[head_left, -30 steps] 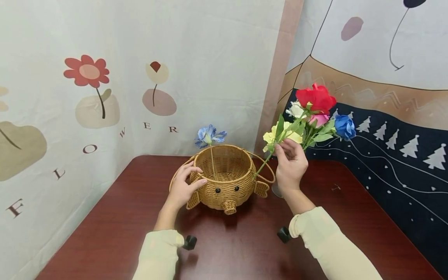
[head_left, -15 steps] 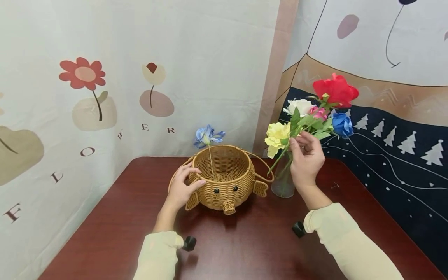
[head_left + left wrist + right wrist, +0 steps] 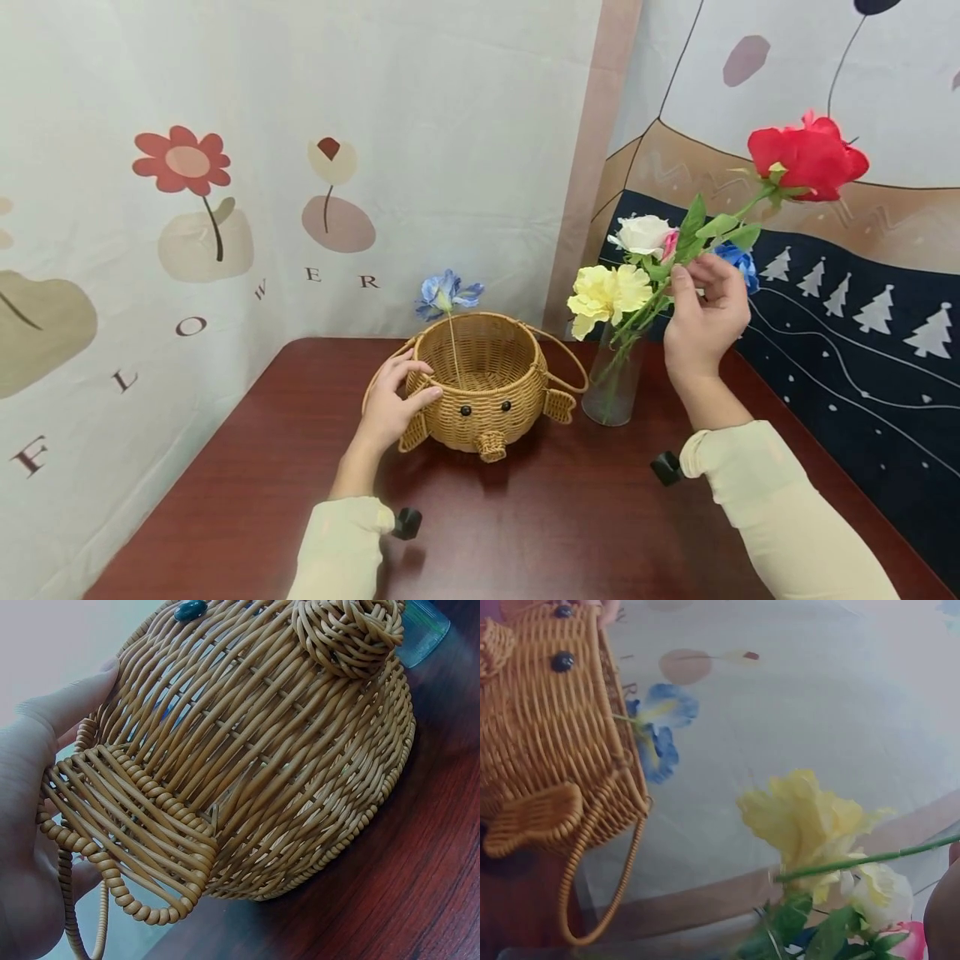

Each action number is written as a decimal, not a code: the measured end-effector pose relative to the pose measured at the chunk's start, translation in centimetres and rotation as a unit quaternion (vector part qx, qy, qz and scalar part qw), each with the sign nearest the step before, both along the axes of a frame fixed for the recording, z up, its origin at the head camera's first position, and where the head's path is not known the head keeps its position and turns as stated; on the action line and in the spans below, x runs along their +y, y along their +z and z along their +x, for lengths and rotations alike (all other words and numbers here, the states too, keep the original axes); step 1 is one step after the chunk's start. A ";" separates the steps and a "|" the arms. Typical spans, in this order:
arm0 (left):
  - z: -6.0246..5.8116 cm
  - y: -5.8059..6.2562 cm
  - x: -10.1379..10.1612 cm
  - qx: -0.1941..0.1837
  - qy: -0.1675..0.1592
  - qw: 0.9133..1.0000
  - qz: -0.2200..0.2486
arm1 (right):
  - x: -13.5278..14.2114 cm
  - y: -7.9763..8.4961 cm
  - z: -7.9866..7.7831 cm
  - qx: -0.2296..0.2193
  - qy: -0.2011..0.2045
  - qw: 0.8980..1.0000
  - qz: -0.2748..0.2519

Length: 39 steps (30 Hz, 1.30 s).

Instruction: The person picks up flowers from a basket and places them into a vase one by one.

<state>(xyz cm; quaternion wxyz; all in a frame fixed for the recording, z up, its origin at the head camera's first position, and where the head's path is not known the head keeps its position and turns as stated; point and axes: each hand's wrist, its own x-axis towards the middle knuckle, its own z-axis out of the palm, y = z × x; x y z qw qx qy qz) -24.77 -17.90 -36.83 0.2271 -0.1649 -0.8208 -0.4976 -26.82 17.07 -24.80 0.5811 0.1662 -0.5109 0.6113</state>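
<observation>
My left hand (image 3: 392, 400) grips the left side of the round wicker basket (image 3: 480, 425), which has an animal face with black eyes and a snout. In the left wrist view the thumb lies on the basket's wall beside a woven ear (image 3: 142, 832). One pale blue flower (image 3: 447, 293) stands inside the basket. My right hand (image 3: 708, 321) pinches the leafy stem of a red rose (image 3: 808, 158), its bloom tilted up to the right. The right wrist view shows the stem's bare lower end (image 3: 810, 868) in front of the yellow flower (image 3: 802, 814).
A clear glass vase (image 3: 611, 396) stands right of the basket, holding the yellow flower, a white rose (image 3: 642, 235), a pink one (image 3: 670, 245) and a blue one (image 3: 742, 265). Printed cloths hang behind the dark red table (image 3: 487, 533). The basket's handle (image 3: 573, 358) leans toward the vase.
My right hand has moved right, carrying the red rose rightward and up, away from the basket. The vase and yellow flower show more fully. The left hand and basket stay put.
</observation>
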 end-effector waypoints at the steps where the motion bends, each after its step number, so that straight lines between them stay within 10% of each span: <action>1: 0.0 -0.1 0.0 -0.001 0.000 1.000 0.002 | 0.1 0.2 0.2 0.000 -0.008 1.000 0.006; 20: 0.0 -0.1 0.0 0.000 0.001 1.000 0.003 | 2.7 0.1 -2.3 -0.037 0.005 0.994 -0.105; 39: 0.2 0.0 0.0 -0.009 -0.002 1.000 0.008 | 2.5 -4.4 -4.0 -0.110 0.001 0.986 -0.123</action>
